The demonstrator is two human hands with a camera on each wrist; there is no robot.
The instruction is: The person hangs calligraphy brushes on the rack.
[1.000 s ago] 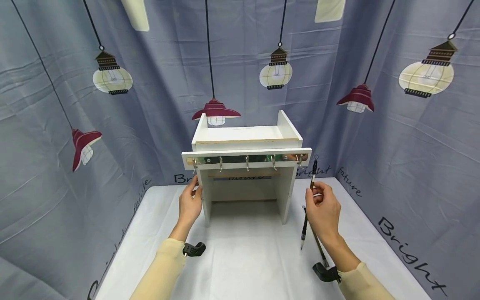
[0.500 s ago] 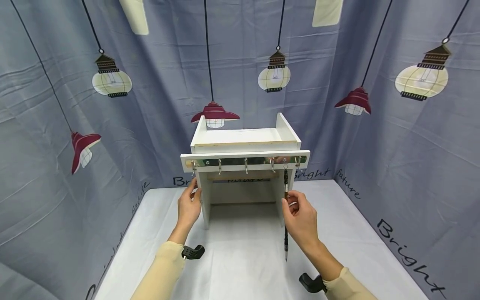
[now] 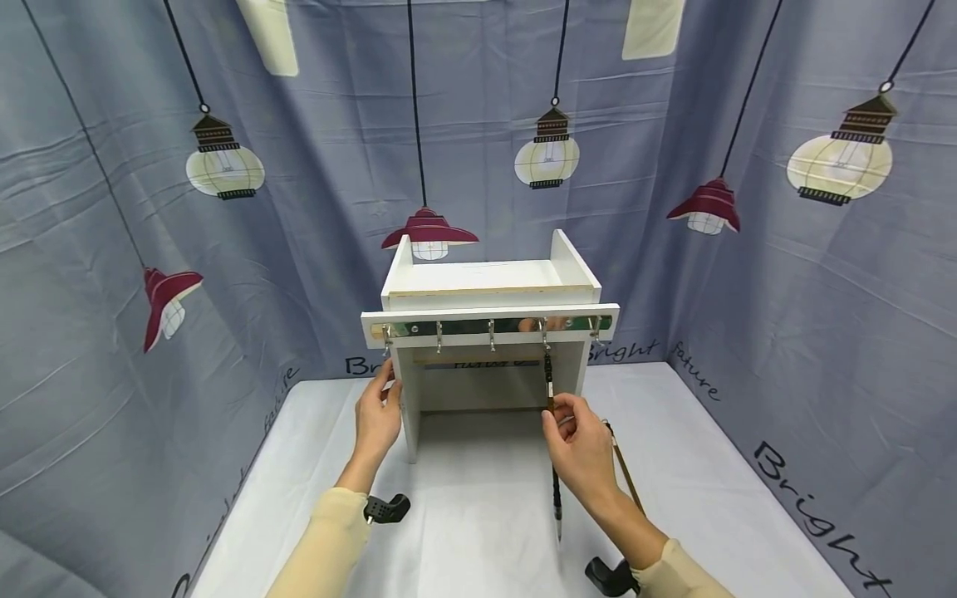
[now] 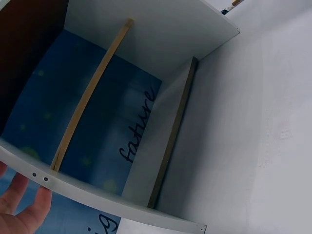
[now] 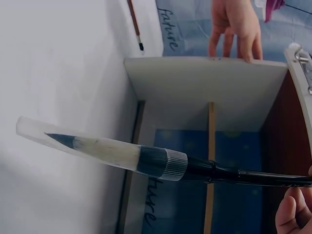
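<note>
A white shelf unit [image 3: 489, 286] stands at the back of the table, with a metal hook rail [image 3: 489, 325] across its front. My right hand [image 3: 579, 448] pinches a black-handled calligraphy brush [image 3: 555, 486] upright. The brush's top is at the second hook from the right [image 3: 545, 336], and its capped tip [image 5: 73, 141] hangs just above the table. My left hand [image 3: 377, 415] rests flat against the shelf's left side panel [image 3: 409, 407], its fingers [image 5: 234, 27] straight over the panel edge.
A second brush [image 3: 624, 469] lies on the white tablecloth [image 3: 478, 515] to the right of my right hand. Another brush [image 5: 135, 24] shows on the cloth beyond the shelf's far panel. Grey lamp-print curtains [image 3: 785, 274] close in the table on three sides.
My right hand has carried the brush leftward, from beside the rightmost hook to the hook left of it. The left hand has stayed on the side panel.
</note>
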